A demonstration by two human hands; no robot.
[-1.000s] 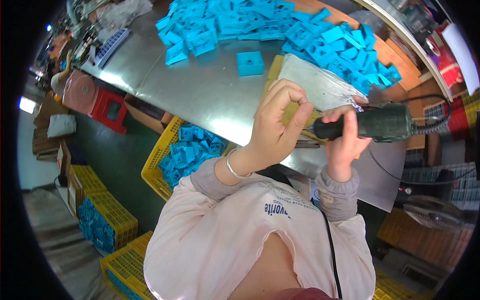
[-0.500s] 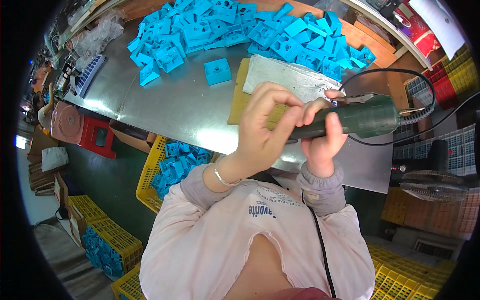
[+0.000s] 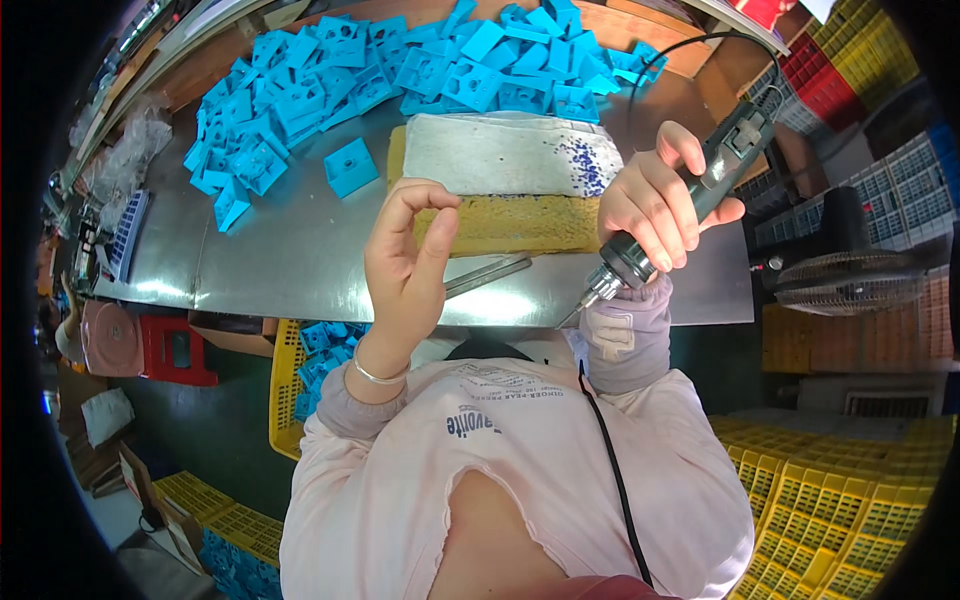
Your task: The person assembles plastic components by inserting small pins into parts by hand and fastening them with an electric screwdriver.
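My right hand (image 3: 650, 205) is wrapped round a dark electric screwdriver (image 3: 728, 150) above the right part of the metal table (image 3: 240, 265). Its bit points down and to the left, close to the table's near edge. My left hand (image 3: 402, 265) is raised left of a yellow pad (image 3: 520, 222), thumb and forefinger brought together in a pinch. Whatever they hold, if anything, is too small to make out. Across the back of the pad lies a white cloth (image 3: 480, 152), with many tiny dark blue pieces (image 3: 588, 165) scattered over its right end. One blue square part (image 3: 350, 168) sits apart, left of the pad.
A large heap of blue plastic parts (image 3: 320, 80) covers the back of the table. A metal bar (image 3: 488, 275) lies before the pad. The tool's black cable (image 3: 690, 38) loops at the back right. A yellow crate (image 3: 287, 385) of blue parts stands below, a fan (image 3: 850, 275) at right.
My hands have moved apart. The screwdriver has swung from lying sideways near my left fingers to pointing down-left, out to the right. The view has shifted, uncovering the pad and the tiny pieces.
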